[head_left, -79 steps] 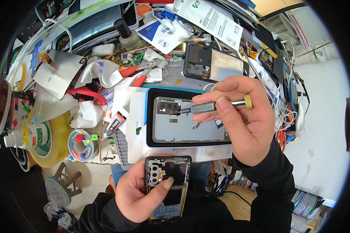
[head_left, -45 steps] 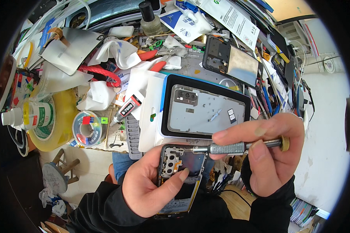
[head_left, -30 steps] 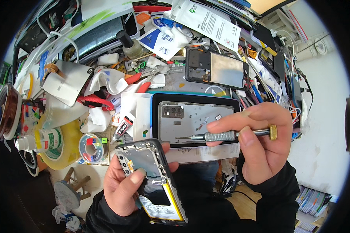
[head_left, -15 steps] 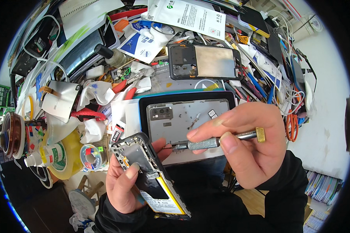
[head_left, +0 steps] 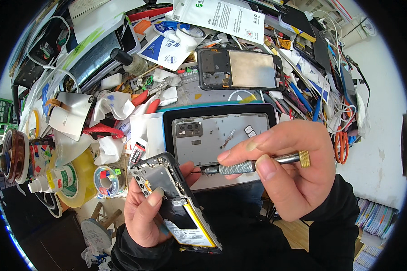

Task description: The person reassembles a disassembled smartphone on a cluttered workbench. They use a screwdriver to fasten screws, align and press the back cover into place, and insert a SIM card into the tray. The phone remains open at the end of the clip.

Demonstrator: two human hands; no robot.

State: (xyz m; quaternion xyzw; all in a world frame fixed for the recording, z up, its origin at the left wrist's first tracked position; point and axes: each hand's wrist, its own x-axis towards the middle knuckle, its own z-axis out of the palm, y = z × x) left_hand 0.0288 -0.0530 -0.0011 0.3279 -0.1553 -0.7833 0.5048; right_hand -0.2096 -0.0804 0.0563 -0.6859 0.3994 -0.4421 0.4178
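My left hand (head_left: 144,212) grips an opened smartphone (head_left: 175,212), tilted with its top toward the upper left, exposing metal brackets and a yellow-edged battery. My right hand (head_left: 296,183) holds a precision screwdriver (head_left: 236,167) with a knurled steel grip and gold cap, its thin bit pointing left beside the phone's upper edge and my left fingertips; whether it touches anything I cannot tell. Behind them, a grey phone back panel (head_left: 199,149) with a camera module, small screws and parts lies inside a black-lined box (head_left: 253,109).
Another phone frame (head_left: 251,68) lies behind the box on the cluttered bench. At left are a glue tube (head_left: 137,154), a solder spool (head_left: 105,183), yellow tape rolls (head_left: 79,194), red-handled cutters (head_left: 151,106) and scattered papers. Pens and cables (head_left: 341,140) crowd the right.
Since the earliest frame, the phone has tilted toward the left and the screwdriver has moved down from over the back panel to beside the phone. Over the last half second both hands are nearly still.
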